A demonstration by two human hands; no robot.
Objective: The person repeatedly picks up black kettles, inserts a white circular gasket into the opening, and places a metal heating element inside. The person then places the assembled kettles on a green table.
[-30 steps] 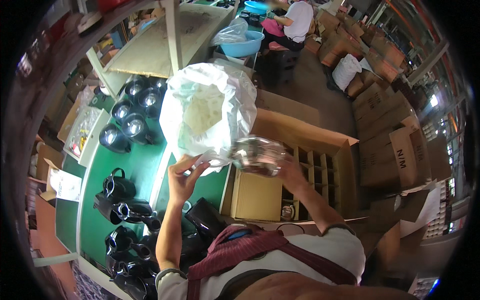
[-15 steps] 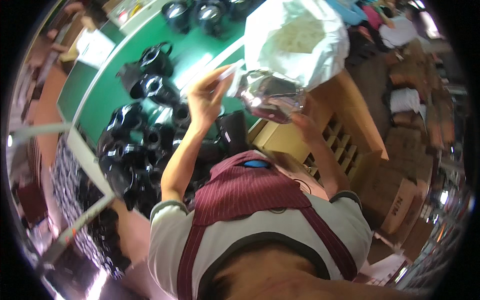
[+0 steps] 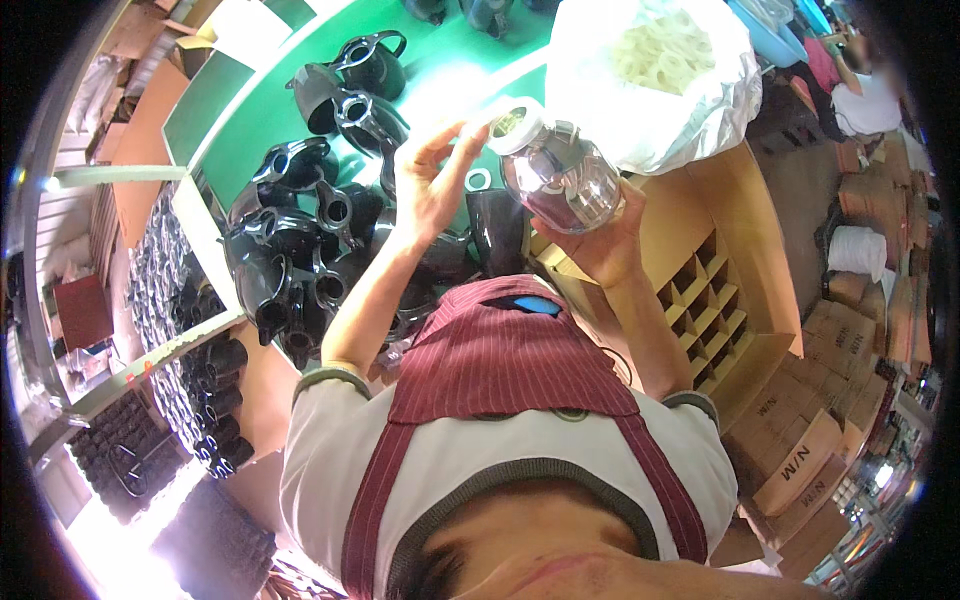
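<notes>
Tilted in front of my chest is a mirror-silvered glass flask liner, its neck toward my left. My right hand is closed around its rounded bottom end. A white plastic ring sits around the neck. The thumb and forefinger of my left hand close on the near edge of that ring; its other fingers are partly hidden. Just below the liner stands a black jug body, with a small pale ring at its top.
Several glossy black jugs crowd the green table to the left. A white bag of translucent rings stands far right. Nearer, a cardboard box has divided compartments. Stacked cartons line the right side.
The liner has turned so its ringed neck shows more clearly. My right hand has shifted under its bottom end, and my left hand stays by the neck. The whole view has swung slightly.
</notes>
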